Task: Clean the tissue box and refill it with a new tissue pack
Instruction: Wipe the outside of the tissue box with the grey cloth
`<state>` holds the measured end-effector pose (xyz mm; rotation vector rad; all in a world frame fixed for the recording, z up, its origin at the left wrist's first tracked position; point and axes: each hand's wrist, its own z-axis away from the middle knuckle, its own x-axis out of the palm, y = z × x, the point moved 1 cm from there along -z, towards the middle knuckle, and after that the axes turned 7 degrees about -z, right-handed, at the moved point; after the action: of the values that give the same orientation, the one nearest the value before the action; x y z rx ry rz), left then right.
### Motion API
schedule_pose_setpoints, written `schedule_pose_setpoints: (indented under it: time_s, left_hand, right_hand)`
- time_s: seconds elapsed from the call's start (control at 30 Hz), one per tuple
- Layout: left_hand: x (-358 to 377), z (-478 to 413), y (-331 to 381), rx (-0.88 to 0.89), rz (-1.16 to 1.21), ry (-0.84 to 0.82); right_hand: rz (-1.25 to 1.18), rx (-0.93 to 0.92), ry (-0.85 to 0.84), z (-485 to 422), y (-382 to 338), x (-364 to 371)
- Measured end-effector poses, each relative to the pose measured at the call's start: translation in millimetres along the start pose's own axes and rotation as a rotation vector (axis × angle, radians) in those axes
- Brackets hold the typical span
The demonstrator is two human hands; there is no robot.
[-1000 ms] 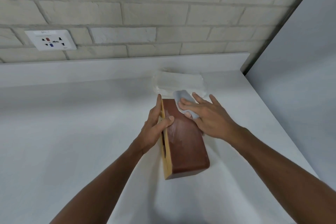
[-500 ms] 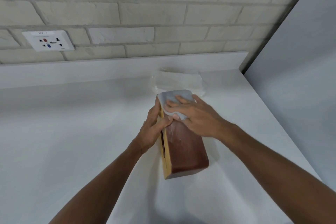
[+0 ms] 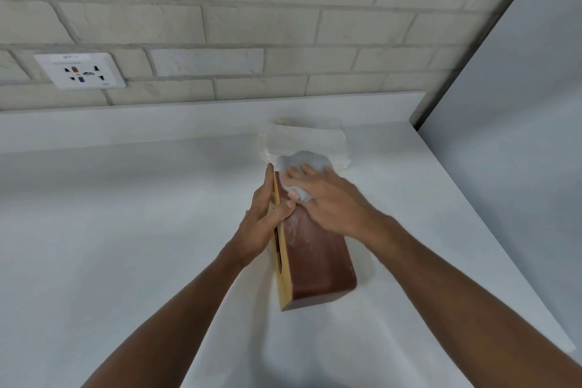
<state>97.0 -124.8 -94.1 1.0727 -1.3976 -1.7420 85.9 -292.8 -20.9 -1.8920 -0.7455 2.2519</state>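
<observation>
- Tissue box (image 3: 316, 257): we record one wooden box lying on its side on the surface. Its broad red-brown face is turned up, and its pale wooden face with the slot is turned to the left. Its long axis runs from us toward the wall, with the far end leaning slightly left. Pale streaks show on the brown face near the middle.
- Left hand (image 3: 263, 225): it lies against the box's pale face with the fingers straight along it. The thumb is hooked over the top edge onto the brown face, so the box is clasped between thumb and fingers.
- Right hand (image 3: 329, 203): it is on the box's far end. The fingers are spread over a bunched cloth (image 3: 307, 162) with the thumb at its near edge, gripping it and pressing it to the box.
- Tissue pack (image 3: 307, 138): it is white and soft-edged and lies flat just beyond the box's far end. It is partly hidden by the cloth, and we cannot tell whether it touches the box.
- Surface (image 3: 126, 230): it is plain white and carries the box and the pack. A low white upstand (image 3: 157, 121) sits beyond the box, at the foot of the wall.
- Room: a pale brick wall (image 3: 283, 25) stands behind the box. A white socket plate (image 3: 80, 71) is on the wall, far left of the box. A smooth grey panel (image 3: 519, 135) stands to the box's right.
</observation>
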Motion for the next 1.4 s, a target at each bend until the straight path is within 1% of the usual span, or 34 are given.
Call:
schedule_pose_setpoints:
  time_s: [0.07, 0.13, 0.17, 0.3, 0.37, 0.43, 0.47, 0.57, 0.63, 0.7, 0.77, 0.87, 0.97, 1.03, 1.07, 1.2, 1.3, 1.33, 1.4]
  left_hand:
    - [-0.2, 0.9, 3.2, 0.062, 0.008, -0.012]
    - [-1.5, 4.2, 6.3, 0.042, 0.003, 0.030]
    - [-2.8, 7.1, 6.6, 0.031, -0.018, 0.053]
    - [-13.3, 28.3, 1.5, 0.129, -0.134, 0.049]
    - [-16.2, 37.6, -4.3, 0.138, -0.169, 0.018]
    - [-13.3, 43.5, -9.2, 0.121, -0.176, 0.001]
    - [-11.1, 45.9, -8.4, 0.113, -0.159, -0.003]
    - [-7.5, 45.4, 6.5, 0.169, -0.134, -0.039]
    - [-8.2, 41.3, 14.9, 0.172, -0.142, -0.067]
    - [-11.0, 34.5, 13.9, 0.148, -0.124, -0.089]
    - [-10.4, 28.2, 8.6, 0.145, -0.107, -0.135]
    - [-7.9, 26.0, 4.8, 0.120, -0.055, -0.177]
    - [-9.6, 24.1, 7.5, 0.100, -0.048, -0.182]
    - [-11.2, 23.3, 7.5, 0.112, -0.045, -0.178]
    - [-11.0, 23.5, 7.5, 0.116, -0.054, -0.175]
    - [-10.1, 23.1, 7.9, 0.067, -0.071, -0.188]
    - [-9.2, 23.7, 9.4, 0.086, -0.077, -0.172]
    - [-8.8, 23.7, 10.0, 0.087, -0.071, -0.172]
    - [-8.8, 23.4, 10.4, 0.081, -0.073, -0.184]
  right_hand:
    - [-0.009, -0.074, -0.030, 2.2, -0.7, 5.4]
    - [-0.075, -0.027, -0.036, 4.2, 8.0, -2.5]
    - [-0.136, 0.014, -0.012, 5.6, 11.7, -7.4]
    - [-0.467, 0.073, 0.257, 18.6, 16.2, -20.3]
    - [-0.526, 0.095, 0.300, 31.9, 18.6, -21.0]
    - [-0.497, 0.095, 0.248, 46.4, 20.7, -15.0]
    - [-0.445, 0.086, 0.204, 51.8, 21.3, -9.5]
    - [-0.116, 0.021, 0.062, 56.9, 17.5, 6.1]
    - [0.011, 0.009, 0.065, 53.5, 15.6, 8.6]
    - [0.051, 0.003, 0.076, 49.1, 14.1, 8.8]
    - [0.067, 0.003, 0.076, 45.8, 13.6, 8.4]
    - [0.018, -0.011, 0.083, 34.6, 2.9, 8.3]
    - [-0.034, -0.106, 0.040, 28.0, -12.2, 17.2]
    - [-0.062, -0.169, 0.004, 34.2, -8.2, 17.8]
    - [-0.062, -0.170, 0.007, 35.6, -2.5, 13.0]
    - [-0.039, -0.017, 0.054, 25.8, 5.3, -0.3]
    - [-0.050, -0.140, 0.015, 28.3, -2.2, 12.8]
    - [-0.053, -0.155, 0.002, 30.3, 0.2, 11.4]
    - [-0.052, -0.073, 0.027, 25.4, 9.7, 2.4]
